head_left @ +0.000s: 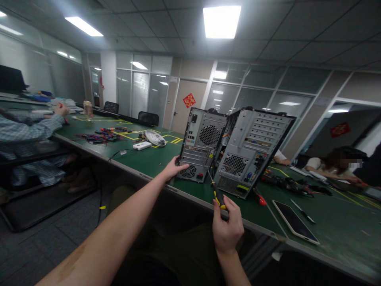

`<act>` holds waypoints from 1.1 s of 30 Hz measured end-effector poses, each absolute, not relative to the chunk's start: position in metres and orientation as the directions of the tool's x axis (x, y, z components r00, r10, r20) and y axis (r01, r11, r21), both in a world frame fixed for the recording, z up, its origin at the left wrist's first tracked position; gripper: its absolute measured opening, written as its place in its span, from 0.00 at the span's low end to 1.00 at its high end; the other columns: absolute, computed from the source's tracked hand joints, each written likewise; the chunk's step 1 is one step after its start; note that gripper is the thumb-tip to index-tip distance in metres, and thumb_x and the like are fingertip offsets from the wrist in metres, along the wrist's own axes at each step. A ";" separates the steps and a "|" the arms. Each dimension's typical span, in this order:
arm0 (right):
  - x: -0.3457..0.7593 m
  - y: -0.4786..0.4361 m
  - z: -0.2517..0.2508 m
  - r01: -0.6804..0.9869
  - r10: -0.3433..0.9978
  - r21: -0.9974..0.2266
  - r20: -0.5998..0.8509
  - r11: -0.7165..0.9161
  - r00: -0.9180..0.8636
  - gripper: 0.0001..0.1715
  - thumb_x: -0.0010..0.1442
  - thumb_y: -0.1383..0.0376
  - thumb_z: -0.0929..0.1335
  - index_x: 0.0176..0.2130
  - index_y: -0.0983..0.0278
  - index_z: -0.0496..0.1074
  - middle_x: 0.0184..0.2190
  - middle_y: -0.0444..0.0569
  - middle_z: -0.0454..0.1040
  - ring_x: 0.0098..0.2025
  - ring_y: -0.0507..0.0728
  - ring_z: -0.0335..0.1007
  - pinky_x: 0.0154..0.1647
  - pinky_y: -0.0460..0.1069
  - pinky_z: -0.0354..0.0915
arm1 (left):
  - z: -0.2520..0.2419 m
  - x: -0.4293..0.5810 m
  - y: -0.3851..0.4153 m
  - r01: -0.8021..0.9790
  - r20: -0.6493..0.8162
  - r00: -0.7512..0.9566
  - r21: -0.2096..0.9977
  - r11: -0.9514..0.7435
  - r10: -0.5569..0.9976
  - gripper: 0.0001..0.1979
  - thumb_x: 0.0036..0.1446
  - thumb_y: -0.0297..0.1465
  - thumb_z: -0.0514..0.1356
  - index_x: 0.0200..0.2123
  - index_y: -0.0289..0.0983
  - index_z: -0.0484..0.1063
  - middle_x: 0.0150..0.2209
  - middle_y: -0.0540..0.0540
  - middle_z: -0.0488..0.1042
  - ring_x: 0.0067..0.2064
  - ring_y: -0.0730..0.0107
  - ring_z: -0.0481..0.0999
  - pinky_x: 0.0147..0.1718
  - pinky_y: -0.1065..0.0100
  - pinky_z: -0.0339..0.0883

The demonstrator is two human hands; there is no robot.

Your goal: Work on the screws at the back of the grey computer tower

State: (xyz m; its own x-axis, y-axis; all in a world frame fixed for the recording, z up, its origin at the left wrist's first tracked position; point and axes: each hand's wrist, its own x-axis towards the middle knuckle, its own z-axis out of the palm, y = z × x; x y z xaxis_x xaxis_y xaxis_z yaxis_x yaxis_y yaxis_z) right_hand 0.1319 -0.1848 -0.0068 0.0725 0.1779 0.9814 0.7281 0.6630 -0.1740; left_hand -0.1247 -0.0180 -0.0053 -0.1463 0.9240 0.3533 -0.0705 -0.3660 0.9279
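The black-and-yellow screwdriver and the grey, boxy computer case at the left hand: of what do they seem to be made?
The black-and-yellow screwdriver: its handle is probably plastic or rubber, with inset-looking yellow patches; the thin, greyish shaft looks like metal.

The grey, boxy computer case: probably sheet metal with a satin finish, judging by its perforated vent and flat panel.

The left case (194, 143) and the right case (238, 141) stand side by side on the table (143, 162). A screwdriver (219, 196) is in front of them, in the right hand (229, 225). On the right lies a phone (294, 221), with a tool (303, 211) just right of it and cables (293, 185) farther back. On the left, a bowl (155, 138) sits between the left case and some wires (101, 137). Beyond the wires stands a bottle (88, 110).
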 end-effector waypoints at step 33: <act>0.128 -0.192 -0.003 0.754 0.193 -0.025 0.972 0.656 -0.136 0.22 0.66 0.72 0.69 0.58 0.62 0.72 0.51 0.58 0.78 0.49 0.59 0.77 0.52 0.56 0.72 | -0.002 -0.123 -0.021 -0.097 0.351 -0.135 0.926 -0.365 0.927 0.45 0.42 0.43 0.76 0.61 0.37 0.64 0.56 0.36 0.75 0.56 0.54 0.76 0.60 0.52 0.66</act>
State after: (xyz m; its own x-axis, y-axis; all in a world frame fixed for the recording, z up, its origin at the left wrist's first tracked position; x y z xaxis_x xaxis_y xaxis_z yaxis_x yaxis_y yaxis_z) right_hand 0.1280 -0.1916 -0.0026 -0.1357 0.1930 0.9718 0.7543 0.6561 -0.0249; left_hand -0.1227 -0.0213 -0.0025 -0.1351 0.9267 0.3507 -0.0965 -0.3646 0.9261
